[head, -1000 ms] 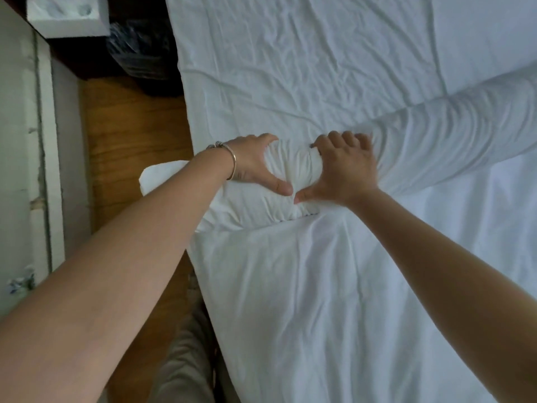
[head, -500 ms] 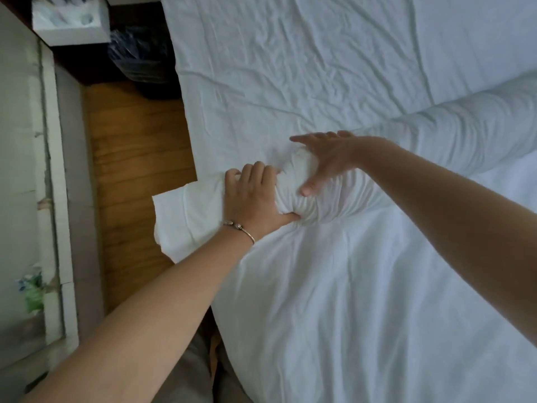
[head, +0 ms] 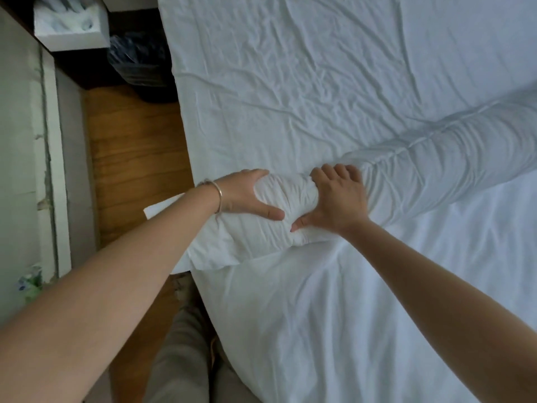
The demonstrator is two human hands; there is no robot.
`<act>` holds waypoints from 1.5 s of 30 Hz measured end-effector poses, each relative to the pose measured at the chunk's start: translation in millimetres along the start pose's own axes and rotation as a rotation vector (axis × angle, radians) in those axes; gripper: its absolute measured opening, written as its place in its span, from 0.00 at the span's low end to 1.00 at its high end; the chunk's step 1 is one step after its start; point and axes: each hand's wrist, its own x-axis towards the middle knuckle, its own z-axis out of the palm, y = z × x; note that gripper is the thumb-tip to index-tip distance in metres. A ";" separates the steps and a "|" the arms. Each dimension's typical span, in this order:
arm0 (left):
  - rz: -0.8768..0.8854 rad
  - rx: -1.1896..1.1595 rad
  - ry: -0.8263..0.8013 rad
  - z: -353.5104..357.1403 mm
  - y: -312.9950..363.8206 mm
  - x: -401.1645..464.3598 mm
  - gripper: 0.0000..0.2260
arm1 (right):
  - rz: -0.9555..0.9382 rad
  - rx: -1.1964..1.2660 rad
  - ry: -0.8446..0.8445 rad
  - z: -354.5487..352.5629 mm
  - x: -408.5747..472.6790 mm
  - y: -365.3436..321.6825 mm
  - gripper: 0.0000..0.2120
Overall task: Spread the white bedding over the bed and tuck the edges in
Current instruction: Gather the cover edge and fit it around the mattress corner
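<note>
A white duvet lies over the near part of the bed, its far edge gathered into a thick roll (head: 436, 175) that runs from the bed's left edge up to the right. My left hand (head: 247, 194), with a bracelet on its wrist, grips the roll's left end, fingers over the far side and thumb on the near side. My right hand (head: 337, 196) grips the roll just beside it in the same way. A flat corner of the bedding (head: 171, 210) sticks out past the bed's left edge. Beyond the roll lies the creased white sheet (head: 290, 82).
A strip of wooden floor (head: 136, 158) runs along the bed's left side, with a pale wall (head: 17, 170) beyond it. A white foam block (head: 69, 24) and a dark bag (head: 139, 62) sit at the top left. My trouser legs (head: 180, 350) stand against the bed.
Half a second ago my left hand lay nearer on the roll and my right reached across it; both hands now grip the roll's end side by side, thumbs almost meeting.
</note>
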 end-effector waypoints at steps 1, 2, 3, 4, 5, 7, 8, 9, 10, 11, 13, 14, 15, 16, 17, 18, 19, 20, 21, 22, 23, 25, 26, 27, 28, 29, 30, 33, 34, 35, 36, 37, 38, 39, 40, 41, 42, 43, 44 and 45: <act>-0.018 0.016 -0.011 9.8 1.7 0.1 0.58 | -0.001 0.006 0.065 4.6 -7.9 -0.2 0.49; -0.027 0.045 0.021 18.2 4.0 -0.7 0.58 | -0.001 0.010 0.125 8.9 -15.5 -0.5 0.48; -0.028 0.091 0.080 25.9 6.8 -2.9 0.56 | 0.000 0.013 0.158 12.3 -22.7 -0.7 0.47; -0.021 0.147 0.156 35.3 10.5 -7.3 0.54 | -0.002 0.011 0.181 15.5 -31.2 -0.8 0.46; -0.009 0.193 0.250 43.8 13.4 -11.1 0.51 | 0.001 0.001 0.197 16.4 -36.3 -1.0 0.46; 0.010 0.235 0.445 66.7 17.2 -21.4 0.46 | 0.002 -0.038 0.199 15.6 -46.7 -3.0 0.47; 0.012 0.247 0.530 78.5 18.3 -26.1 0.44 | -0.023 -0.073 0.168 11.1 -49.3 -5.5 0.48; 0.014 0.266 0.594 89.9 19.1 -30.2 0.42 | -0.071 -0.122 0.099 3.0 -49.3 -7.2 0.50; 0.018 0.292 0.646 100.1 19.6 -33.0 0.40 | -0.127 -0.177 -0.025 -10.0 -45.9 -8.4 0.52; 0.028 0.321 0.696 108.9 19.8 -34.4 0.40 | -0.165 -0.208 -0.174 -25.0 -39.1 -8.7 0.52; 0.067 0.352 0.787 120.2 20.1 -36.0 0.39 | -0.181 -0.176 -0.363 -46.5 -19.3 -5.0 0.53; 0.088 0.354 0.819 123.1 19.9 -36.9 0.38 | -0.165 -0.140 -0.431 -50.3 -9.2 -4.3 0.57; 0.106 0.355 0.843 124.4 19.3 -38.2 0.38 | -0.134 -0.100 -0.512 -49.7 -1.3 -7.9 0.63; 0.121 0.357 0.857 125.7 18.2 -38.9 0.38 | -0.106 -0.077 -0.585 -44.6 2.2 -14.0 0.67; 0.132 0.350 0.869 127.6 17.5 -39.6 0.37 | -0.090 -0.070 -0.625 -39.1 1.6 -20.2 0.68; 0.140 0.340 0.873 130.6 16.6 -41.0 0.37 | -0.077 -0.074 -0.612 -30.6 -2.3 -23.8 0.67; 0.147 0.332 0.868 133.4 15.7 -42.9 0.37 | -0.057 -0.085 -0.555 -23.6 -8.3 -25.4 0.64; 0.161 0.333 0.861 135.9 14.2 -44.8 0.38 | -0.035 -0.096 -0.472 -19.9 -15.5 -26.3 0.61; 0.183 0.333 0.837 137.0 12.4 -47.1 0.40 | -0.017 -0.101 -0.391 -17.2 -23.8 -26.7 0.59; 0.208 0.317 0.793 135.2 10.6 -49.8 0.42 | -0.005 -0.100 -0.327 -14.9 -31.7 -26.7 0.58; 0.220 0.250 0.728 129.4 8.5 -53.6 0.43 | 0.003 -0.095 -0.282 -12.4 -39.6 -26.4 0.57; 0.200 -0.024 0.570 110.2 7.5 -60.3 0.41 | 0.010 -0.078 -0.204 -7.5 -56.2 -26.6 0.57; 0.184 -0.118 0.500 99.9 7.2 -59.2 0.40 | 0.016 -0.070 -0.157 -4.6 -64.5 -26.4 0.57; 0.166 -0.112 0.434 91.1 6.6 -55.3 0.41 | 0.024 -0.067 -0.107 -1.3 -72.9 -25.8 0.56; 0.141 -0.060 0.353 85.6 7.3 -51.7 0.45 | 0.033 -0.066 -0.056 2.7 -81.4 -25.1 0.56; 0.107 -0.022 0.265 84.1 8.1 -48.6 0.50 | 0.039 -0.061 -0.005 7.3 -90.0 -24.4 0.56; 0.070 -0.019 0.182 86.5 9.8 -47.7 0.54 | 0.043 -0.057 0.038 12.7 -98.9 -23.7 0.56; 0.025 -0.031 0.133 105.2 15.9 -50.4 0.56 | 0.066 -0.064 0.128 26.6 -120.2 -23.0 0.54; 0.025 0.003 0.176 111.4 18.8 -53.3 0.55 | 0.066 -0.059 0.146 29.8 -126.2 -23.4 0.53; 0.026 0.045 0.228 118.3 22.0 -57.0 0.53 | 0.059 -0.053 0.161 33.0 -132.4 -23.2 0.53; 0.029 0.081 0.282 126.2 25.1 -60.7 0.51 | 0.052 -0.048 0.180 35.6 -139.6 -22.5 0.52; 0.037 0.110 0.337 134.7 27.5 -63.6 0.50 | 0.046 -0.045 0.211 38.0 -147.0 -21.9 0.51; 0.046 0.139 0.393 143.3 29.5 -66.6 0.48 | 0.034 -0.046 0.257 40.8 -154.3 -21.4 0.49; 0.053 0.165 0.454 151.6 31.3 -69.2 0.47 | 0.017 -0.052 0.305 42.9 -160.8 -21.6 0.47; 0.058 0.183 0.512 159.6 33.1 -71.6 0.46 | -0.003 -0.055 0.347 45.1 -166.2 -21.8 0.44; 0.057 0.200 0.566 167.2 34.8 -74.0 0.45 | -0.019 -0.058 0.371 47.0 -171.2 -21.0 0.42; 0.052 0.221 0.614 174.2 36.4 -76.7 0.44 | -0.044 -0.077 0.368 47.7 -175.1 -19.1 0.42; 0.047 0.243 0.657 181.3 38.1 -79.4 0.44 | -0.092 -0.114 0.330 45.4 -178.2 -15.4 0.43; 0.047 0.266 0.698 188.6 39.7 -82.0 0.43 | -0.167 -0.171 0.257 38.9 -180.2 -8.9 0.46; 0.051 0.287 0.740 196.0 41.0 -84.3 0.43 | -0.251 -0.231 0.152 27.2 -180.0 -1.6 0.49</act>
